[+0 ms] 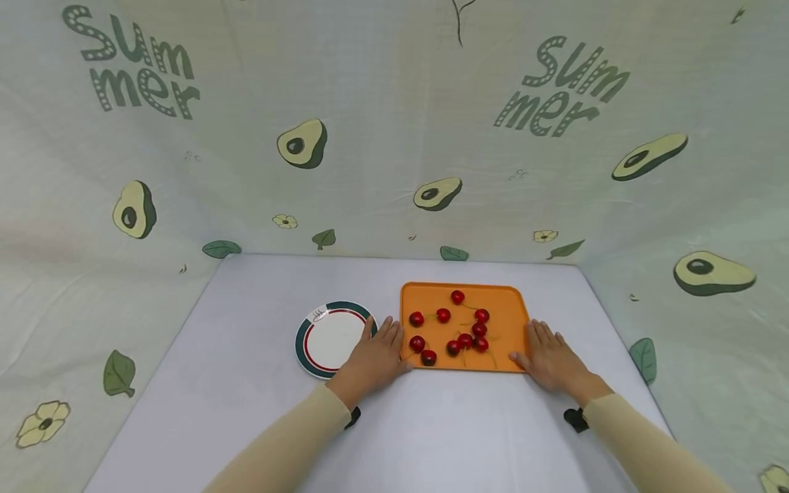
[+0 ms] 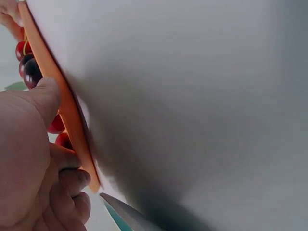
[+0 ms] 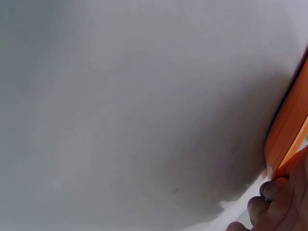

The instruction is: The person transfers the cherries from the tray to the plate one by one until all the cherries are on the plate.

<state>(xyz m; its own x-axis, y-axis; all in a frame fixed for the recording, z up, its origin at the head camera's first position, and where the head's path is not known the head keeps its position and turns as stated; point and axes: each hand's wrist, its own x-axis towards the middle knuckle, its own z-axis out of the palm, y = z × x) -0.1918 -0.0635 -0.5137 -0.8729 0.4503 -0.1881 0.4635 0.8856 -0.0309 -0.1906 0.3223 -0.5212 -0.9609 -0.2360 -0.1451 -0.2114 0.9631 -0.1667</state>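
Observation:
An orange tray lies on the white table with several red cherries on it, many with stems. My left hand lies along the tray's left side with its fingers extended. Its thumb touches the near edge in the left wrist view. At the tray's right side rests my right hand, fingers stretched along the outside and thumb by the near right corner. In the right wrist view, the right fingers show beside the tray's corner; the rest of that hand is cut off.
A white plate with a dark green rim and a red ring stands left of the tray, partly behind my left hand. The table meets a cloth backdrop printed with avocados, leaves and lettering at the back and sides.

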